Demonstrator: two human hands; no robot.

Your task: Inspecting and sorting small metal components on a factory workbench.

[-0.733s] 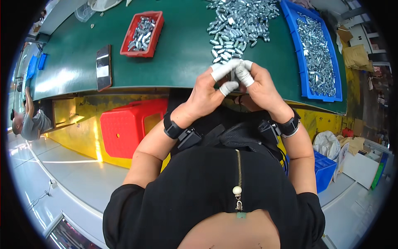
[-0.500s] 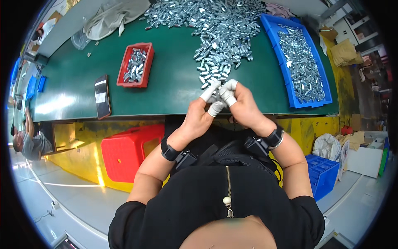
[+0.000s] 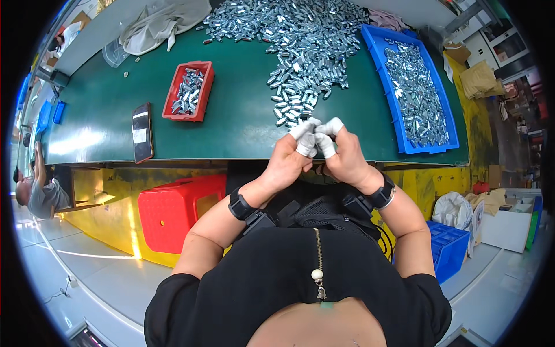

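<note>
My left hand (image 3: 288, 158) and my right hand (image 3: 346, 151) meet over the table's near edge, with white covers on several fingertips. The fingers of both are closed in a pinch and touch each other. Whatever lies between them is hidden by the fingertips. Just beyond them begins a wide heap of small shiny metal parts (image 3: 309, 63), spreading toward the far edge. A red tray (image 3: 203, 110) with some of these parts stands to the left. On the right, a long blue tray (image 3: 399, 124) holds a thick layer of them.
A dark phone-like device (image 3: 143, 133) lies on the green table (image 3: 237, 115) at left. Cloth (image 3: 156, 28) is bunched at the back left. Below the table are a red stool (image 3: 167, 214) and a blue crate (image 3: 448, 248). Another person (image 3: 43, 188) is at far left.
Both hands have drawn slightly back from the heap's near tip, with their fingertips still together. The fingers have shifted their grip; the view has moved a little.
</note>
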